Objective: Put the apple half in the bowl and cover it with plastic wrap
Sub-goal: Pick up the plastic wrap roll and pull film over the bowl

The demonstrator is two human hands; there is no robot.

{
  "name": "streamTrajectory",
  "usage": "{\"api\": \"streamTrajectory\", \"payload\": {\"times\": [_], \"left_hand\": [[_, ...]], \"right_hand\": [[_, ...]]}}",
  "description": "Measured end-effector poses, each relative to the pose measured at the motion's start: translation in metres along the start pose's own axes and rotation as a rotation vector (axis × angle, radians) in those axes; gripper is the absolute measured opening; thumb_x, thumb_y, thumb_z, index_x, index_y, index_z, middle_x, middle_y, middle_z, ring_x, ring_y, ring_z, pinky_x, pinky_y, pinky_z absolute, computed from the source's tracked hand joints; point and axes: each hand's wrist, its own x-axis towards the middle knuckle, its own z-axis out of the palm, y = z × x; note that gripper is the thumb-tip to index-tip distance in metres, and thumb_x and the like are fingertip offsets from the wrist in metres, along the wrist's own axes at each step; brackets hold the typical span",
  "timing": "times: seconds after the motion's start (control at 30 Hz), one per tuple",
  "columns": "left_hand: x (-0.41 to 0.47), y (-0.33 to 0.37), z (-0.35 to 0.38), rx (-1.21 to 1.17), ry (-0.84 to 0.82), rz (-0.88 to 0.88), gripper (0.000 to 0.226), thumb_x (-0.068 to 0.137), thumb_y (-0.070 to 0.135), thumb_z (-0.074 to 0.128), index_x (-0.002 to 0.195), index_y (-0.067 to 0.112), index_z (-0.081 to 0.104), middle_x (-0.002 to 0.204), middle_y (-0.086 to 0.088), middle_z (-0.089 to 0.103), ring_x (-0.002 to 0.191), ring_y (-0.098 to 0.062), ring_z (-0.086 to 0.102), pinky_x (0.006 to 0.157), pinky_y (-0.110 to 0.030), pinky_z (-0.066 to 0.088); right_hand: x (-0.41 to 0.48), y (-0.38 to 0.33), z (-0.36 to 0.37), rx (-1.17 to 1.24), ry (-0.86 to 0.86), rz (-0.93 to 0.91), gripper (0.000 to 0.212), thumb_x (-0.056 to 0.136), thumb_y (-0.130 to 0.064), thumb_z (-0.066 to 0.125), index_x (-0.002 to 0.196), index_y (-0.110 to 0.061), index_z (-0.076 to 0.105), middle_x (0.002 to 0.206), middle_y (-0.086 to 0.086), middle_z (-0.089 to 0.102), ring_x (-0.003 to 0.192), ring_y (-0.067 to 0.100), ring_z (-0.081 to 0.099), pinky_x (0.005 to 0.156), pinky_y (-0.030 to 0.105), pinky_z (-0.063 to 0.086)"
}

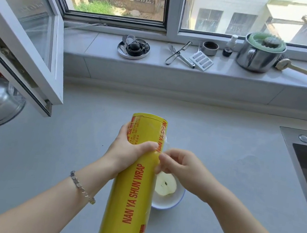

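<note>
The left hand [124, 152] has its fingers wrapped around a yellow roll of plastic wrap [133, 184], held upright over the grey tabletop [223, 152]. The right hand [178, 167] pinches the loose film edge at the roll's side. The apple half [165, 183] lies cut side up in the white bowl [166, 202] just behind the roll.

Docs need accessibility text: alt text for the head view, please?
Seen from above, a left hand grips a yellow roll of plastic wrap while the right hand picks at the film's edge. Beneath them an apple half, cut side up, sits in a white bowl on a grey counter.
</note>
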Motion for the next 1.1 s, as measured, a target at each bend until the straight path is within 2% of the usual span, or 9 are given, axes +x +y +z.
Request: {"api": "streamTrajectory", "payload": {"times": [0.17,0.37,0.5,0.6,0.7,0.83,0.93,1.03,1.1], "left_hand": [[0.002,0.002,0.005,-0.072,0.01,-0.029,0.091,0.062,0.042,0.079,0.138,0.033,0.028,0.119,-0.003,0.057,0.095,-0.025,0.064,0.079,-0.044,0.056],[0.005,0.002,0.01,-0.081,0.013,-0.068,0.086,0.067,0.037,0.077,0.138,0.032,0.029,0.119,-0.004,0.057,0.096,-0.027,0.063,0.082,-0.046,0.055],[0.008,0.004,0.009,-0.116,0.051,-0.068,0.085,0.068,0.035,0.077,0.137,0.031,0.029,0.116,-0.004,0.058,0.094,-0.027,0.064,0.08,-0.044,0.056],[0.012,0.008,0.007,-0.165,0.051,-0.092,0.083,0.067,0.036,0.077,0.136,0.029,0.032,0.116,-0.005,0.059,0.093,-0.028,0.065,0.077,-0.043,0.057],[0.007,0.011,0.002,-0.276,-0.158,-0.142,0.079,0.061,0.047,0.079,0.127,0.015,0.05,0.108,-0.011,0.069,0.086,-0.026,0.07,0.069,-0.036,0.058],[-0.004,-0.001,-0.005,-0.589,-0.545,-0.257,0.079,0.036,0.049,0.088,0.102,0.009,0.07,0.096,-0.017,0.073,0.079,-0.029,0.072,0.064,-0.038,0.058],[-0.005,-0.011,0.003,-0.653,-0.549,-0.258,0.088,0.036,0.044,0.088,0.111,0.008,0.062,0.093,-0.017,0.072,0.075,-0.03,0.071,0.062,-0.038,0.058],[0.001,-0.008,0.004,-0.568,-0.478,-0.239,0.066,0.06,0.045,0.07,0.114,0.008,0.058,0.089,-0.015,0.072,0.071,-0.027,0.069,0.064,-0.036,0.058],[0.007,-0.007,0.0,-0.513,-0.444,-0.245,0.059,0.066,0.045,0.062,0.113,0.01,0.059,0.088,-0.014,0.072,0.07,-0.027,0.069,0.064,-0.036,0.058]], "right_hand": [[0.005,0.001,0.013,0.162,0.133,0.014,0.031,0.096,-0.025,0.037,0.068,-0.014,0.046,0.054,0.0,0.048,0.041,0.004,0.049,0.054,0.022,0.047],[-0.003,-0.002,-0.001,0.059,-0.062,0.123,0.016,0.076,-0.024,0.071,0.068,-0.014,0.061,0.054,-0.006,0.059,0.046,0.003,0.055,0.052,0.016,0.047],[-0.005,0.003,-0.001,-0.111,-0.036,0.1,0.03,0.084,-0.035,0.059,0.057,-0.021,0.059,0.058,-0.005,0.056,0.057,0.011,0.052,0.064,0.024,0.045],[-0.006,0.003,0.007,0.023,0.036,-0.016,0.036,0.093,-0.027,0.045,0.06,-0.017,0.053,0.058,-0.002,0.057,0.057,0.01,0.05,0.062,0.02,0.044],[-0.002,0.0,0.008,0.218,0.157,-0.071,0.037,0.095,-0.022,0.037,0.06,-0.016,0.045,0.041,-0.007,0.054,0.041,0.003,0.046,0.049,0.013,0.04],[0.004,-0.006,-0.003,0.389,0.245,-0.04,0.031,0.096,-0.027,0.035,0.073,-0.011,0.049,0.037,-0.01,0.046,0.036,0.003,0.042,0.045,0.018,0.042],[0.008,-0.007,-0.007,0.452,0.231,0.025,0.029,0.096,-0.029,0.033,0.076,-0.015,0.049,0.033,-0.012,0.042,0.032,0.002,0.037,0.04,0.015,0.04],[0.008,-0.003,-0.006,0.599,0.126,0.161,0.03,0.095,-0.037,0.035,0.076,-0.014,0.041,0.037,-0.01,0.036,0.031,0.004,0.03,0.033,0.014,0.03],[0.004,0.003,-0.009,0.626,0.004,0.23,0.029,0.085,-0.041,0.05,0.075,-0.014,0.044,0.045,-0.008,0.036,0.035,0.003,0.03,0.035,0.012,0.03]]}}
